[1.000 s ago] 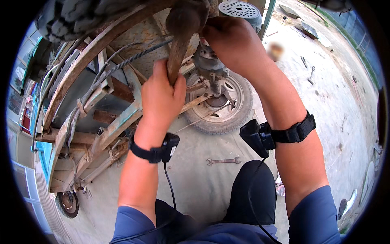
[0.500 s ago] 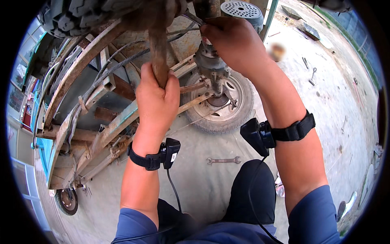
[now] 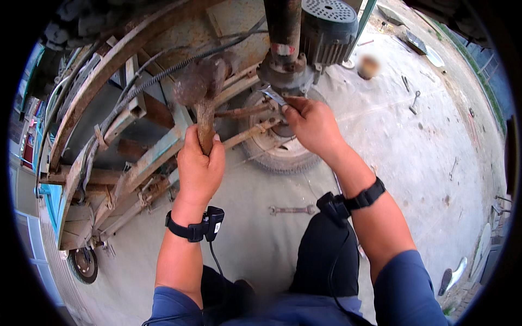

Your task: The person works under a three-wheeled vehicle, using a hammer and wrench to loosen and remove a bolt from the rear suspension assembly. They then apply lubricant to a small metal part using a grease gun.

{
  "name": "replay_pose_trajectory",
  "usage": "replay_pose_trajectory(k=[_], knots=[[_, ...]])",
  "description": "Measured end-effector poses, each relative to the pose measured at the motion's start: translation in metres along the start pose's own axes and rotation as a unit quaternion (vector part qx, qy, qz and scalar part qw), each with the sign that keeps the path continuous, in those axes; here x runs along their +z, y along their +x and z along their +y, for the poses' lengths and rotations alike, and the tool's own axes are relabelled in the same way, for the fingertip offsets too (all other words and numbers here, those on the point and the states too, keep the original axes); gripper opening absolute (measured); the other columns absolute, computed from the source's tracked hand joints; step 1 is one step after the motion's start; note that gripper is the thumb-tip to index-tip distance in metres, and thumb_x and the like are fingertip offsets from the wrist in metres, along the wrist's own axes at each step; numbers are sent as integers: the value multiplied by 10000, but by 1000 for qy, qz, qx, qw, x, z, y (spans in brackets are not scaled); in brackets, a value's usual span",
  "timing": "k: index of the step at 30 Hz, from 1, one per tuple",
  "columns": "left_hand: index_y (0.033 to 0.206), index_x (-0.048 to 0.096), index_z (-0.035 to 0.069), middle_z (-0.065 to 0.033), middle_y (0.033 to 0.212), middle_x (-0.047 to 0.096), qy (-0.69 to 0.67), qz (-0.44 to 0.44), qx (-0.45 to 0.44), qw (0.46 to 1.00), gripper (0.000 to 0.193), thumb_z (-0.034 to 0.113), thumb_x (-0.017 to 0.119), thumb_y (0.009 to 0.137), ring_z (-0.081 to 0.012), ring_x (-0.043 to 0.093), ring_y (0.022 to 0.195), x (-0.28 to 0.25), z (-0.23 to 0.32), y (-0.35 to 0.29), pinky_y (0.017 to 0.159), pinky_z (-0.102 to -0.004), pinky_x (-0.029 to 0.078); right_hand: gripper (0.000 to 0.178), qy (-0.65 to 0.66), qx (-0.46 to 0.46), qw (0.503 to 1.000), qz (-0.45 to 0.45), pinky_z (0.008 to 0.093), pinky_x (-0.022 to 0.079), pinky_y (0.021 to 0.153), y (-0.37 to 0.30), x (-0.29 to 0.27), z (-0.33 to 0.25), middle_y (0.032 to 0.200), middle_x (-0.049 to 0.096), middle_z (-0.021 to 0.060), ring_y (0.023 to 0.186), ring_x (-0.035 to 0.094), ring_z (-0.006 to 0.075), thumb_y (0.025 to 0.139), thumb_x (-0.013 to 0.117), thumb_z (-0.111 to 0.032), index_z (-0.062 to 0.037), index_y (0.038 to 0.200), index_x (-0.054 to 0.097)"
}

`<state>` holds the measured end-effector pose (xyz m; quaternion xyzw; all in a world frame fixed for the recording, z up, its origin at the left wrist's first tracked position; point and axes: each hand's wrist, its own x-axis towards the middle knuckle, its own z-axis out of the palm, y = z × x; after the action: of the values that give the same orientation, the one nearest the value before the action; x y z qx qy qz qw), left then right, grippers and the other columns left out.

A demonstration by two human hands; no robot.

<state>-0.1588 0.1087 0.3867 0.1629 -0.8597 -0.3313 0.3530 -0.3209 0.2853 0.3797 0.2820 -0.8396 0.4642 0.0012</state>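
Left hand [image 3: 200, 165]: gripped hammer [image 3: 205, 114] by handle.
Right hand [image 3: 314, 125]: pinched wrench [image 3: 275, 97], end protruding.
Wrench: steady hold, right hand clear of hammer, seemed wise.

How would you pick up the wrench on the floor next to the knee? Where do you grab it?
I'd pinch the wrench across the middle of its shaft, coming from above. It lies flat on the floor, running left to right, and the shaft is narrower than the heads at both ends. The right knee is near its right end, so keep left of that.
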Motion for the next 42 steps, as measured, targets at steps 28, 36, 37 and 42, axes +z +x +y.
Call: replay_pose_trajectory(k=[28,36,37,42], knots=[[1105,665,92,-136,984,721,401,-639,-80,651,285,272,641,884,-333,694,951,-112,-238,-194,834,-459,551,213,-292,281,699,-589,363,558,630,-123,-14,225,806,725,122,680,714,261,845,612,-200,-23,885,725],[1099,674,114,-102,1020,720,422,-677,-60,600,240,163,650,865,-293,700,969,-112,-236,-211,828,-423,560,237,-429,28,643,-634,427,566,747,-183,3,297,917,733,161,850,708,328,833,565,-171,-33,873,753],[1097,674,114,-99,1016,718,425,-678,-54,598,238,152,647,863,-288,701,966,-110,-238,-214,825,-418,561,242,-451,12,660,-601,436,565,780,-178,12,299,942,732,168,899,709,337,839,565,-179,-40,894,755],[1077,673,99,-101,974,706,428,-655,-57,620,233,115,635,847,-281,703,935,-112,-240,-233,803,-402,565,290,-414,-37,808,-417,474,545,874,-64,93,198,1042,713,194,1001,679,377,905,502,-190,-91,1047,734]])
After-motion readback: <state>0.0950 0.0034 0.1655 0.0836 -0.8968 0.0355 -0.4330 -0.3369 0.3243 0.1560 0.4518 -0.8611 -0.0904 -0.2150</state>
